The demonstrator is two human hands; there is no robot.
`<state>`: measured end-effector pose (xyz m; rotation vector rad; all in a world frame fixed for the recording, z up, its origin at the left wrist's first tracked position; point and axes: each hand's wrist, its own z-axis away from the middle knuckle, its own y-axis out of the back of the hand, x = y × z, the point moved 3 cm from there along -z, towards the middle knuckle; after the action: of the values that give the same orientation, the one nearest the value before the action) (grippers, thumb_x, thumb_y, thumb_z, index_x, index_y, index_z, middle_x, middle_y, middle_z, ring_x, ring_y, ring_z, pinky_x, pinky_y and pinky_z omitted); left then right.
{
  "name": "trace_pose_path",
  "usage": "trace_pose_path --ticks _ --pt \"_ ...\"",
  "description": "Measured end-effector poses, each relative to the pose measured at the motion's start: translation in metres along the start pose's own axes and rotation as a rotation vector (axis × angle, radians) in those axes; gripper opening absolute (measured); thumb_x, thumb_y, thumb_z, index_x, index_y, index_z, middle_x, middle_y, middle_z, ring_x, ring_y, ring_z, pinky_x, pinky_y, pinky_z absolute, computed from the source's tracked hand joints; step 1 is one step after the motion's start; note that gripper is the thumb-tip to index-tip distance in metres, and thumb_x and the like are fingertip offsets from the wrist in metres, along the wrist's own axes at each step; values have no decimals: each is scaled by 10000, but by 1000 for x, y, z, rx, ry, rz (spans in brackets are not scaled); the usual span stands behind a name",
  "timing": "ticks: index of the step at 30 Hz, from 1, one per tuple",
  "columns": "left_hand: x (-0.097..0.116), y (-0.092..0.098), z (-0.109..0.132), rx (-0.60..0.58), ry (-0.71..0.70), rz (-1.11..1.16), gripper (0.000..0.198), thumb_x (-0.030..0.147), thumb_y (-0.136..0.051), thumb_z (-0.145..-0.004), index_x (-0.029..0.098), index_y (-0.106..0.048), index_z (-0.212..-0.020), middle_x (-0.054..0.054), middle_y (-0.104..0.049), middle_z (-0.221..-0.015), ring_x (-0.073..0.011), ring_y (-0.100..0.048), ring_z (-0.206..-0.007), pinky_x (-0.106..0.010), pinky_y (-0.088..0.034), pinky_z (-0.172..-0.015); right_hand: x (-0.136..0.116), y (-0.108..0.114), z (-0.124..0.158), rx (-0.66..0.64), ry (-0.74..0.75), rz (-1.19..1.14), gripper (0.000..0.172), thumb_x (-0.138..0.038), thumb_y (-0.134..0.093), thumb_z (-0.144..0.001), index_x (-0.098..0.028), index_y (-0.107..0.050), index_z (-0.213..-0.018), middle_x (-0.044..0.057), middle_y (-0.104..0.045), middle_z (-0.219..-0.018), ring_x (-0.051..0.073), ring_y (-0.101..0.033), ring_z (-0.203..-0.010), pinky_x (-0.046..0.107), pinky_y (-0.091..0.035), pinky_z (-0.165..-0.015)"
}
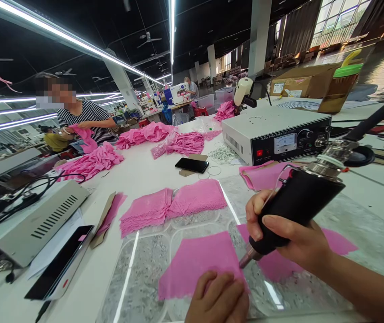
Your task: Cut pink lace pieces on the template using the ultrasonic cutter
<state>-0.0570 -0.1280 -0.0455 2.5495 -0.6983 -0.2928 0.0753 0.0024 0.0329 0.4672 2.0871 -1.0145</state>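
My right hand (289, 233) is wrapped round the black barrel of a handheld ultrasonic welder (301, 202). Its metal tip points down and meets the right edge of a pink fabric piece (198, 260), or hovers just over it; I cannot tell which. At the bottom of the view, my left hand (220, 298) lies on the near right part of that fabric, fingers bent a little and pressing down, with nothing held. More pink fabric (275, 264) lies beneath and right of the tool. Under it all is a clear sheet over a marbled grey surface (141, 269).
Stacked pink pieces (174, 204) lie beyond my hands. A control box (272, 130) with a dial stands behind the tool. A phone (192, 165), elastic loops (223, 154) and pink heaps (92, 161) lie farther back. Another grey box (37, 220) is at left. A co-worker (87, 116) handles pink fabric.
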Motion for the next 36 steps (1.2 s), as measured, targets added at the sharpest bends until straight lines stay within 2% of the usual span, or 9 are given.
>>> trace_pose_path --ticks 4,10,12,16,19,23,27,31,36 --pt "-1 -2 5 87 43 -1 393 228 -382 -1034 178 -679 -782 20 -734 -730 -113 -697 -778 -294 -376 -1077 1 1 1 -2 6 13 144 -300 -747 -812 -209 -637 -828 1 -589 -749 130 -577 -541 251 -468 -466" --pt "-5 8 -11 -97 -63 35 350 230 -383 -1033 172 -680 -857 20 -745 -794 -92 -701 -802 -238 -432 -1000 0 0 1 25 6 29 165 -310 -747 -796 -201 -623 -805 -1 -581 -721 131 -564 -525 253 -470 -461" --pt "-2 7 -13 0 -16 32 357 233 -388 -1029 175 -668 -816 26 -738 -742 -91 -693 -760 -240 -432 -1000 -7 2 -3 60 18 27 162 -294 -755 -770 -199 -627 -797 0 -589 -726 134 -575 -516 254 -473 -457" --pt "11 -7 -16 172 113 -58 390 217 -411 -1018 195 -622 -690 46 -712 -652 -82 -667 -661 -251 -396 -1043 -28 14 -18 152 73 82 123 -247 -752 -721 -198 -650 -769 8 -598 -717 138 -570 -520 256 -491 -467" --pt "19 -19 -28 146 90 -121 400 240 -400 -1019 191 -624 -691 37 -723 -682 -85 -685 -674 -248 -410 -1036 -36 26 -27 194 112 148 114 -241 -743 -702 -199 -644 -739 9 -587 -702 139 -556 -532 265 -511 -491" --pt "22 -35 -38 119 27 -207 400 376 -390 -1022 182 -672 -814 -17 -752 -773 -139 -726 -765 -301 -465 -1013 -27 37 -32 195 98 167 111 -258 -736 -740 -207 -641 -765 8 -579 -701 143 -546 -555 260 -525 -481" --pt "26 -54 -31 132 50 -251 230 273 -492 -977 200 -663 -841 -11 -759 -807 -151 -740 -814 -319 -441 -1055 -16 43 -31 189 74 146 150 -307 -746 -766 -217 -629 -797 3 -566 -681 154 -544 -552 261 -527 -436" --pt "29 -62 -25 160 99 -239 325 214 -384 -1004 212 -656 -825 -12 -761 -803 -146 -738 -822 -359 -346 -1133 -8 46 -31 179 26 126 192 -338 -741 -791 -219 -600 -844 3 -567 -728 158 -550 -547 280 -534 -411" --pt "30 -64 -23 155 110 -213 329 182 -381 -999 210 -658 -825 -6 -760 -810 -143 -737 -817 -368 -329 -1141 -3 47 -30 192 28 136 225 -356 -747 -794 -223 -573 -846 6 -575 -751 162 -549 -594 285 -548 -453"
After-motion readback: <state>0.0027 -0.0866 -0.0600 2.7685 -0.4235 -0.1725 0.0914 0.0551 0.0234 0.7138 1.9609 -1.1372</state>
